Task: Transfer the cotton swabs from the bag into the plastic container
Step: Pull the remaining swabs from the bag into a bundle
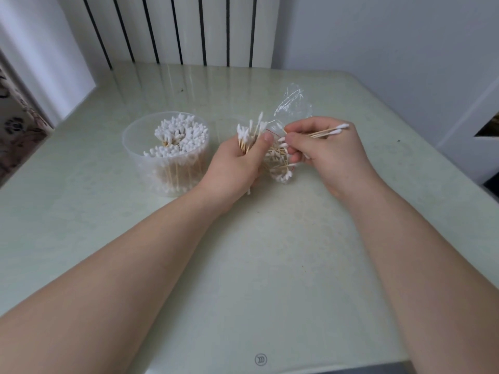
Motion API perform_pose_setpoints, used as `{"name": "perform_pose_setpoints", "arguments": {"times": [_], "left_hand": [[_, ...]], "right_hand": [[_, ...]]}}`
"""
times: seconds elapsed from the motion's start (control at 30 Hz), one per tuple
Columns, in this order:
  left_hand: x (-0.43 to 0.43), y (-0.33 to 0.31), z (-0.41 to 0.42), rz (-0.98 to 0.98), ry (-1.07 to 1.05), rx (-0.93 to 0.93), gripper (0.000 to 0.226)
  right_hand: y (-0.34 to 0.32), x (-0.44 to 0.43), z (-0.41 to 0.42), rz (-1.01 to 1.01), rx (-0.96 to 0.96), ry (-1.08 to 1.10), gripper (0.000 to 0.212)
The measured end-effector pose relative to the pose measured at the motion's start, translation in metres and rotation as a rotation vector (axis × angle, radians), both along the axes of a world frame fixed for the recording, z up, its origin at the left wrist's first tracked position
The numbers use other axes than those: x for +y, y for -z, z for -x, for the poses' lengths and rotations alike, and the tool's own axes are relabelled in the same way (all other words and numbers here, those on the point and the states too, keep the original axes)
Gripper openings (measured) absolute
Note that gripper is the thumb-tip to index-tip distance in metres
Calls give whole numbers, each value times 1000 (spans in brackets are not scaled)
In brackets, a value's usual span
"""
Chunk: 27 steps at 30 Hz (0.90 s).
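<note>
Cotton swabs stand bundled in my left hand, fingers curled round them; my right hand pinches a few more at the clear bag between both hands. I see the plastic container, nearly full, just left.

No readable txt or nums anywhere tbh. Only mark is a tiny round emblem at the table's near edge, curved strokes inside, can't make out letters.
</note>
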State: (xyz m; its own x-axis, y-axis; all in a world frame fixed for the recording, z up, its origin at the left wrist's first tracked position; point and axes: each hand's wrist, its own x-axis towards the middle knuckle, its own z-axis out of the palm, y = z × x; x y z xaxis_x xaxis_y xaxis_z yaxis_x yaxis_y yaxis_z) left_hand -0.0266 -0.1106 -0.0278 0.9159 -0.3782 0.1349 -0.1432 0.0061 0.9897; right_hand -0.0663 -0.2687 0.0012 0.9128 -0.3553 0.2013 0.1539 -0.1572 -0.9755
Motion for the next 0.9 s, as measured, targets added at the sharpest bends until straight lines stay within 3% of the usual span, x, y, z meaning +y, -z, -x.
{"name": "perform_pose_setpoints", "arguments": {"times": [0.17, 0.4, 0.67, 0.9], "left_hand": [[-1, -1, -3, 71, -82, 99, 28], [-3, 2, 1, 54, -30, -3, 15], [-4, 2, -4, 110, -177, 93, 29], [-7, -3, 2, 196, -138, 197, 24]], "right_hand": [[2, -2, -2, -28, 31, -32, 21], [6, 4, 1, 97, 38, -191, 21], [4, 1, -2, -86, 29, -42, 16], [4, -3, -3, -31, 57, -1, 21]]}}
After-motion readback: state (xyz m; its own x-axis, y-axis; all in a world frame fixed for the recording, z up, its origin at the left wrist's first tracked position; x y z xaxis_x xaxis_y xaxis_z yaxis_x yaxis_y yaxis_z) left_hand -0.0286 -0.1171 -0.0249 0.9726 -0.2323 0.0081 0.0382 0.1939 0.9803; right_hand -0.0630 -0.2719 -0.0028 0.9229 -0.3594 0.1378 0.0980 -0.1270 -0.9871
